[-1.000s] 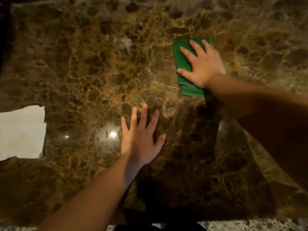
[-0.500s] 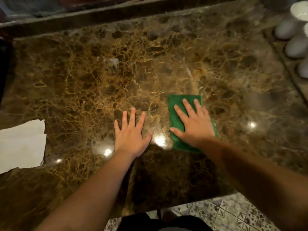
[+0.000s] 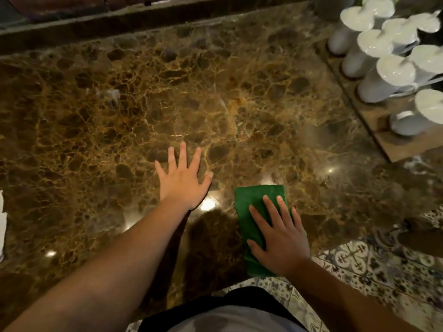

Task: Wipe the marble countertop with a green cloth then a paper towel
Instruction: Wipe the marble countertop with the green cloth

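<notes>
Your two hands are both flat on the brown marble desk (image 3: 119, 130). Your left hand (image 3: 182, 180) lies open with its five fingers spread, palm down on bare stone, holding nothing. Your right hand (image 3: 279, 238) is open too, pressing palm down on the one green cloth (image 3: 254, 207), which is folded and sits at the near edge of the desk, just right of your left hand. One sliver of paper towel (image 3: 2, 226) shows at the far left edge. A cluster of white mugs (image 3: 374, 65), at least six, stands on a wooden board (image 3: 393, 142) at the right.
</notes>
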